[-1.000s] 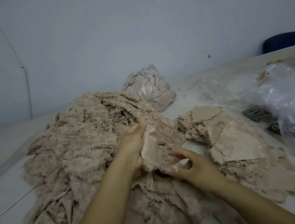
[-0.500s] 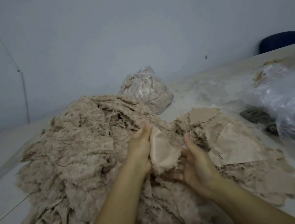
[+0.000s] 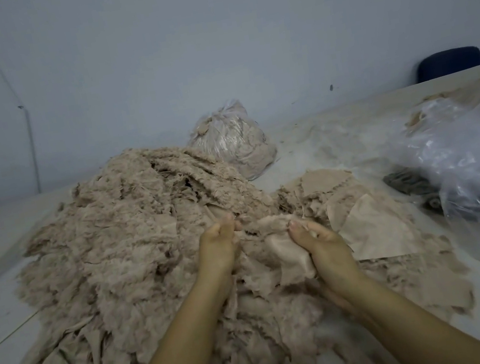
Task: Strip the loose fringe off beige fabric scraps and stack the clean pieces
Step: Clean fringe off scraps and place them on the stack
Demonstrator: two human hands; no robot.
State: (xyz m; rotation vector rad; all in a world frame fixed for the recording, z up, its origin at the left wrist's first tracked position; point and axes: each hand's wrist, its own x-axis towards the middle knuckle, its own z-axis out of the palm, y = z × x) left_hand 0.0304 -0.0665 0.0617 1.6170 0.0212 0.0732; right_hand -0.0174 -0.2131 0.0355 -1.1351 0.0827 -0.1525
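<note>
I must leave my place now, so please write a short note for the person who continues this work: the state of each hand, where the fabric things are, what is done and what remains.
Left hand: pinches the fringed edge of the scrap.
Right hand: grips the smooth beige scrap by its other side, over the heap.
The big heap of fringed scraps lies left and in front; the stack of clean pieces lies right of the hands.
Done: some clean pieces are stacked.
Left: finish this scrap, stack it, then work through the heap, which is large.
</note>
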